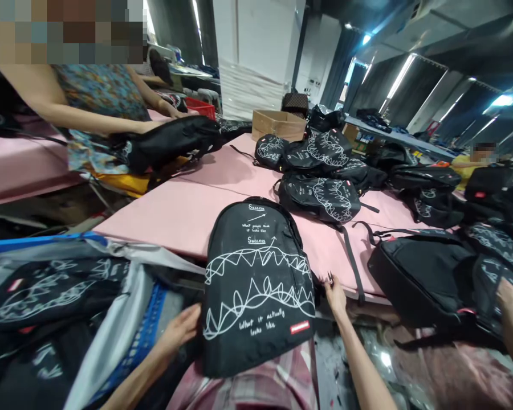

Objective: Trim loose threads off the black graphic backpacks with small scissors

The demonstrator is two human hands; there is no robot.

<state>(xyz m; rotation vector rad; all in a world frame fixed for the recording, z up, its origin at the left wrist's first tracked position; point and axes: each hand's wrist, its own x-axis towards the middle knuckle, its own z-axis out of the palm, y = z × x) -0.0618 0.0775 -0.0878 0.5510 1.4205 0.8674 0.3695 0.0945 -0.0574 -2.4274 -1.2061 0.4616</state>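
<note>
Perhaps the backpack (pixel 259 285) overhanging the desk (pixel 162 213) could slip, since the left hand (pixel 180 329) is open and the right hand (pixel 336 297) grips snips (pixel 330 278).

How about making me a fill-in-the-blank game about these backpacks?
The front-center backpack has "____" as its topmost word.
The tabletop is ____ in color.
The person's own ____ hand holds a small dark tool.
The small label near the backpack's bottom is mostly ____.

Missing words: Success; pink; right; red.
</note>
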